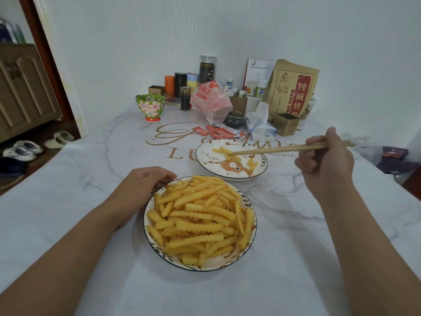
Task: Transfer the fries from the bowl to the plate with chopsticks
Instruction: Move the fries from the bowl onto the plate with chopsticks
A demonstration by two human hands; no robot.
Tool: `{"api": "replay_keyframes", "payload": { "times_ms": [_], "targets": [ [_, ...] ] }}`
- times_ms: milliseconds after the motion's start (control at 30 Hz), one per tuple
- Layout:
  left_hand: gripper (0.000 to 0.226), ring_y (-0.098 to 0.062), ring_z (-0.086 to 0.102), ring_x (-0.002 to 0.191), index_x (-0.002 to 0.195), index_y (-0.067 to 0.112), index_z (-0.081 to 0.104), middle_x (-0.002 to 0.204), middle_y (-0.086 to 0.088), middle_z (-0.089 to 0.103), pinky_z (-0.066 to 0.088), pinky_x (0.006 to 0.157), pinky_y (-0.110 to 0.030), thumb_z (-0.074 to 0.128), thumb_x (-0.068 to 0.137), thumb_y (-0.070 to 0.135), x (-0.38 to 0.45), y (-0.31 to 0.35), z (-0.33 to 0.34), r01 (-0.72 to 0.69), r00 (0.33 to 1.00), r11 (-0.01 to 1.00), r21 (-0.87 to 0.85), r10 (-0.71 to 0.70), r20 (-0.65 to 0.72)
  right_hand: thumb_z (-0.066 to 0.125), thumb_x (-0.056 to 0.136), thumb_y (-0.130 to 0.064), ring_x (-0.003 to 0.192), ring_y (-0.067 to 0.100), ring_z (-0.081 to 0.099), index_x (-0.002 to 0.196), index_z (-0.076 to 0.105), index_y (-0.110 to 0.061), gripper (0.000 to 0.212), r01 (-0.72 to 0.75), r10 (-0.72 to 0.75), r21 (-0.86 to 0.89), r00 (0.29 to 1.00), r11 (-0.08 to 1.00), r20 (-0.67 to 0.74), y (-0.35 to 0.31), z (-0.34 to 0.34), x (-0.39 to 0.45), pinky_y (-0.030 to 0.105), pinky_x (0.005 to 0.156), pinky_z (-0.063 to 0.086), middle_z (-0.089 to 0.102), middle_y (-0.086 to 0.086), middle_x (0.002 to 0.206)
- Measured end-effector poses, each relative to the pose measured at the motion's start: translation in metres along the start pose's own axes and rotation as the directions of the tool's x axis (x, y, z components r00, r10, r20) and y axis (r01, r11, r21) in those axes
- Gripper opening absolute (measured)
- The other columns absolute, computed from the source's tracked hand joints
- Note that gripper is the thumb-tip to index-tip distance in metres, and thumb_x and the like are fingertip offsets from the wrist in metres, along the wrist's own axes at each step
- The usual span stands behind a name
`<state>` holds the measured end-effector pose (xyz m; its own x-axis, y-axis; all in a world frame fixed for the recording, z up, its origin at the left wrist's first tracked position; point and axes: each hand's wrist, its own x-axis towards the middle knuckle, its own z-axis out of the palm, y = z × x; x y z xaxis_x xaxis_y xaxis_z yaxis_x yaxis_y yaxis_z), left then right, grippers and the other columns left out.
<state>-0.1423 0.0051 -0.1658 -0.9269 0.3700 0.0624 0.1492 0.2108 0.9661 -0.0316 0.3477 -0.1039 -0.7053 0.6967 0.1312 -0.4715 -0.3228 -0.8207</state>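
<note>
Head view. Near centre on the marble-patterned table (68, 201): a bowl (250, 226) with a leaf-patterned rim, heaped with crinkle-cut fries (200, 215). Left hand (149, 181) at the bowl's far-left rim, fingers curled loosely round the edge, touching it. Just beyond the bowl, close to it: a plate (202, 153) with a deer drawing, holding only a few fries (222, 151) scattered over the middle. Right hand (325, 158) raised to the right of the plate, fingers clenched round a pair of wooden chopsticks (273, 149), tips reaching over the plate and meeting a fry there; whether pinching it or just touching, cannot tell. Farther back: red sauce sachets (216, 131) just behind the plate, a green floral cup (150, 107), a pink plastic bag (210, 100), a tissue pack (258, 124), a brown paper pouch (293, 87) with red label, assorted jars and bottles against the wall. Contents of the cup hidden from this angle. Shoes (27, 149) on the floor at left.
</note>
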Motion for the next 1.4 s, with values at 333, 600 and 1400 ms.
{"api": "replay_keyframes", "payload": {
  "times_ms": [333, 600, 1400],
  "targets": [
    [0.037, -0.017, 0.074, 0.099, 0.099, 0.015, 0.081, 0.099, -0.001, 0.080, 0.056, 0.093, -0.034, 0.045, 0.106, 0.019, -0.001, 0.002, 0.001, 0.008, 1.000, 1.000, -0.007, -0.008, -0.005, 0.036, 0.108, -0.037, 0.036, 0.010, 0.024, 0.063, 0.064, -0.011, 0.059, -0.154, 0.201, -0.141, 0.877, 0.978, 0.436, -0.007, -0.015, 0.004, 0.020, 0.037, 0.025, 0.035, 0.001, 0.048],
    [0.037, -0.015, 0.074, 0.099, 0.100, 0.016, 0.081, 0.101, 0.001, 0.080, 0.056, 0.093, -0.033, 0.045, 0.107, 0.021, -0.001, 0.001, 0.001, 0.007, 1.000, 1.000, 0.000, -0.007, -0.003, 0.042, 0.106, -0.032, 0.040, 0.012, 0.022, 0.065, 0.061, -0.012, 0.050, -0.083, 0.093, -0.062, 0.977, 0.995, 0.193, -0.008, -0.015, 0.004, 0.023, 0.041, 0.019, 0.036, 0.000, 0.049],
    [0.035, -0.019, 0.074, 0.101, 0.100, 0.016, 0.081, 0.100, -0.001, 0.080, 0.056, 0.100, -0.041, 0.047, 0.106, 0.021, -0.002, 0.002, 0.001, 0.023, 1.000, 1.000, -0.002, -0.023, -0.006, 0.048, 0.106, -0.033, 0.074, 0.018, 0.063, 0.080, 0.071, -0.013, 0.040, 0.461, -0.412, -0.731, 0.871, 0.503, 0.266, 0.072, 0.037, -0.023, 0.039, 0.074, 0.051, 0.069, -0.003, 0.077]
  ]
}}
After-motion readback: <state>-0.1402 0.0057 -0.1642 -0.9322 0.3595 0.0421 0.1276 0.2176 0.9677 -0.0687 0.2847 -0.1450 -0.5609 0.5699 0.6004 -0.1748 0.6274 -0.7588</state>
